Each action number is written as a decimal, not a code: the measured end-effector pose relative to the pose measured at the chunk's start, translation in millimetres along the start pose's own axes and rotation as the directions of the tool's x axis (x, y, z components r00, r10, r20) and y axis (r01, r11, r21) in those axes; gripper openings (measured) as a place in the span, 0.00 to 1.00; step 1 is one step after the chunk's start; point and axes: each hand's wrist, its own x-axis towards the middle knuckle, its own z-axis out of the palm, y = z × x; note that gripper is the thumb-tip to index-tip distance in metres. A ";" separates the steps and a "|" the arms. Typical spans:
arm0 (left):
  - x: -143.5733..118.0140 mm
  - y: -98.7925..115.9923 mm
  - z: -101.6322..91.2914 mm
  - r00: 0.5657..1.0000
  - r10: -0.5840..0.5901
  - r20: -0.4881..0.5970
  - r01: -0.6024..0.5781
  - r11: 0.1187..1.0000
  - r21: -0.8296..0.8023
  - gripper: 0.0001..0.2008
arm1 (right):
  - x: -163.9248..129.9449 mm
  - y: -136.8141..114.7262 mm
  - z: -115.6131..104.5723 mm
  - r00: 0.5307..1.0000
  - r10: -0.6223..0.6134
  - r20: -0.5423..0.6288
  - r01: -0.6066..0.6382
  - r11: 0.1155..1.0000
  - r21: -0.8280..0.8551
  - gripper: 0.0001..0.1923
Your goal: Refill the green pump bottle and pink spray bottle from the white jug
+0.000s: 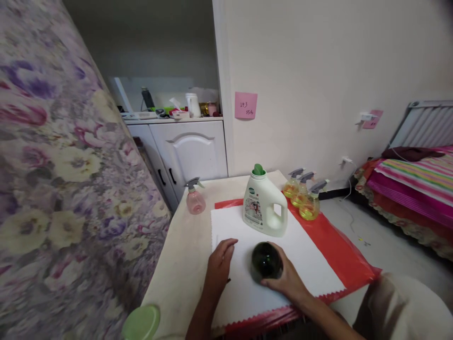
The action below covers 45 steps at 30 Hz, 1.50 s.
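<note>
My right hand [285,280] is wrapped around the side of a dark green, glossy round container [266,261] over the white sheet [238,274]. Its underside is hidden from above. To its left, my left hand [221,259] rests at the sheet's left part, with nothing in it and its fingers stretched out. Just beyond both hands stands a pale green detergent jug [264,208], upright and uncapped, with a green spout [258,169] showing in its neck.
Three spray bottles with yellow liquid [308,208] stand at the right back of the table. A pink spray bottle [196,201] stands at the left back. Red plastic [327,241] lies beneath the sheet. A light green round object [142,322] is at the near left; flowered fabric [71,189] hangs beside the table.
</note>
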 end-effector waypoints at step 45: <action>-37.3 157.7 52.8 0.955 -0.157 -0.251 0.070 0.944 -0.322 0.22 | -12.4 18.6 -26.7 0.998 -0.065 -0.006 0.065 0.997 0.045 0.50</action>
